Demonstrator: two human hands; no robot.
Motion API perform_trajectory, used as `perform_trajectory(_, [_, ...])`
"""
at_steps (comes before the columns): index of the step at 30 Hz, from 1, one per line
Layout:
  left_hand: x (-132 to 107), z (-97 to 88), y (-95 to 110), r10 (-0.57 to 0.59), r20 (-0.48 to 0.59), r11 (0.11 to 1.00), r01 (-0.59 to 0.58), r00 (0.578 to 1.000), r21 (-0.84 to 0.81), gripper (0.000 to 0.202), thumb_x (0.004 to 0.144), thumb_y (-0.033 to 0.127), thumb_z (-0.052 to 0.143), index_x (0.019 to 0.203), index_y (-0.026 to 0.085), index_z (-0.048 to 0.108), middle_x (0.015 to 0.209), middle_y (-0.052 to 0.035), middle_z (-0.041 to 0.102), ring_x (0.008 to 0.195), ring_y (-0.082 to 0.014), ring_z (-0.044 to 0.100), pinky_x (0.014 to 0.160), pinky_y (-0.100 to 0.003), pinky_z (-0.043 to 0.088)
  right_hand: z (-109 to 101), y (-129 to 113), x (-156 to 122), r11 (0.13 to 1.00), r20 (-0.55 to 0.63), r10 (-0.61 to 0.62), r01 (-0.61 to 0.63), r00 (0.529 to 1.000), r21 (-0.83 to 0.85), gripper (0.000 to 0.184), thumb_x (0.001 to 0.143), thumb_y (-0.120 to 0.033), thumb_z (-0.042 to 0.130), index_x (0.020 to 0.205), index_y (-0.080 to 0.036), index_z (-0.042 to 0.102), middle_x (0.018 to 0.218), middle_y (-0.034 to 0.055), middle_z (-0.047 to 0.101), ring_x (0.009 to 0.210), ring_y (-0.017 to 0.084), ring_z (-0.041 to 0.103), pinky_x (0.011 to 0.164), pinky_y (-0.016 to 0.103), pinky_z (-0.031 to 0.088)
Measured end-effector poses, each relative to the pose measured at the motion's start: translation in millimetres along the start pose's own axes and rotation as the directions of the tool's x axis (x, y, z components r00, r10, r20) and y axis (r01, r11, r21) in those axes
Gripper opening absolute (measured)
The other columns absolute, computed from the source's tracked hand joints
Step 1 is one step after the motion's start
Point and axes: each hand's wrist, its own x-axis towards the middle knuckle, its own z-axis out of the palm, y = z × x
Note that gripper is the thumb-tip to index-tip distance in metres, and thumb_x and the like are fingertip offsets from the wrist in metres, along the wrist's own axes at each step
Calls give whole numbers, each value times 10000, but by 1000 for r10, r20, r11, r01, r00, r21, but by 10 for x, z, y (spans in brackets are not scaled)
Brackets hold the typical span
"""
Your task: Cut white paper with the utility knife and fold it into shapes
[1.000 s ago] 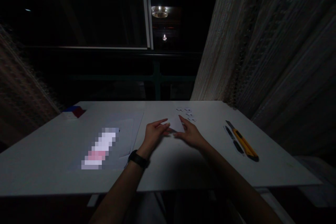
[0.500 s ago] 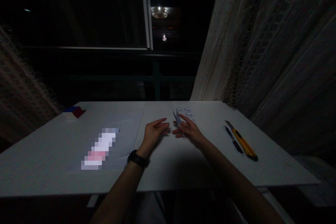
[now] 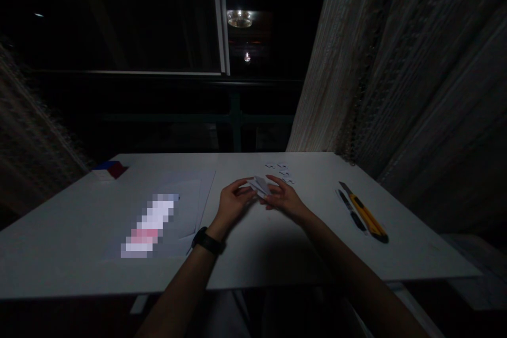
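A small piece of folded white paper (image 3: 259, 186) is held above the middle of the table, between both hands. My left hand (image 3: 234, 202) grips its left side, with a dark watch on the wrist. On the right side, my right hand (image 3: 288, 199) has its fingers closed round the paper's edge. The paper shows several layers or flaps, but its exact shape is hard to make out in the dim light. Just beyond my right hand lie several small paper pieces with dark marks (image 3: 283, 173).
On the white table (image 3: 253, 269), a yellow utility knife (image 3: 369, 219) and a black pen (image 3: 352, 211) lie at the right. Paper sheets (image 3: 190, 206) and a bright blurred-out object (image 3: 150, 224) are at the left. A Rubik's cube (image 3: 109, 170) stands at the far left; curtains (image 3: 317, 90) hang behind.
My right hand has turned the folded paper and brought it left. My left hand, empty before, now grips it too, and its flaps show more widely.
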Motion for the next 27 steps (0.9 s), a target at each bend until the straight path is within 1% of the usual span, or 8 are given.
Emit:
perform_trajectory(3, [-8, -14, 6, 82, -28, 994, -79, 996, 78, 571, 600, 150, 672, 1151, 196, 532, 1165, -109, 573, 696, -126, 620, 671, -272, 505, 0, 4, 2, 1000, -1, -13, 13, 1000, -14, 749, 586, -254, 744, 1239, -292, 379, 1093, 71, 573, 740, 181, 648, 573, 296, 539])
perform_trajectory(5, [-6, -30, -8, 133, -42, 975, -123, 990, 184, 533, 599, 109, 637, 1119, 201, 567, 1107, -89, 608, 659, -118, 606, 648, -257, 494, 2, 13, 7, 1000, -5, -20, 20, 1000, -16, 731, 591, -271, 739, 1235, -286, 394, 1065, 63, 582, 752, 182, 638, 562, 298, 544])
perform_trajectory(9, [14, -59, -82, 232, -77, 918, -192, 970, 346, 257, 627, 101, 588, 844, 187, 695, 939, -62, 670, 848, -189, 610, 776, -300, 469, 3, 28, 29, 999, -48, 4, -2, 999, 43, 637, 650, -351, 689, 1222, -276, 419, 955, 37, 609, 715, 169, 613, 551, 327, 554])
perform_trajectory(12, [22, -73, -134, 244, -106, 902, -185, 964, 390, 198, 658, 157, 606, 819, 208, 709, 945, -60, 678, 901, -205, 605, 840, -332, 442, -6, 28, 44, 997, -108, 5, 4, 994, 75, 552, 687, -419, 642, 1181, -264, 453, 860, 19, 622, 653, 159, 600, 547, 345, 553])
perform_trajectory(18, [35, -110, -134, 142, -216, 931, -56, 966, 361, 164, 644, 304, 669, 772, 211, 713, 831, -54, 701, 812, -215, 624, 794, -326, 444, 0, -5, 38, 995, -132, 3, 10, 991, 102, 477, 697, -476, 605, 1103, -255, 489, 909, 34, 639, 677, 192, 617, 518, 332, 528])
perform_trajectory(22, [59, -132, -97, -17, -257, 989, 55, 966, 139, 266, 628, 365, 690, 767, 138, 679, 719, -51, 682, 675, -179, 618, 624, -265, 464, 5, -38, 31, 993, -231, -17, 43, 973, 109, 492, 595, -377, 709, 1020, -214, 521, 877, 38, 656, 666, 194, 620, 540, 314, 505])
perform_trajectory(25, [63, -152, -68, -226, -197, 971, 206, 954, -118, 374, 610, 324, 719, 915, 129, 624, 768, -59, 679, 650, -165, 622, 562, -252, 474, -25, -51, 33, 989, -274, -37, 75, 961, 129, 526, 512, -280, 758, 985, -191, 546, 871, 40, 667, 699, 203, 628, 609, 320, 497])
perform_trajectory(27, [58, -168, -47, -302, -109, 943, 281, 947, -176, 494, 576, 259, 749, 1024, 137, 578, 804, -73, 681, 655, -168, 631, 570, -260, 485, -54, -48, 30, 990, -251, -46, 77, 967, 116, 512, 501, -255, 762, 967, -176, 564, 844, 40, 674, 709, 210, 633, 646, 336, 493])
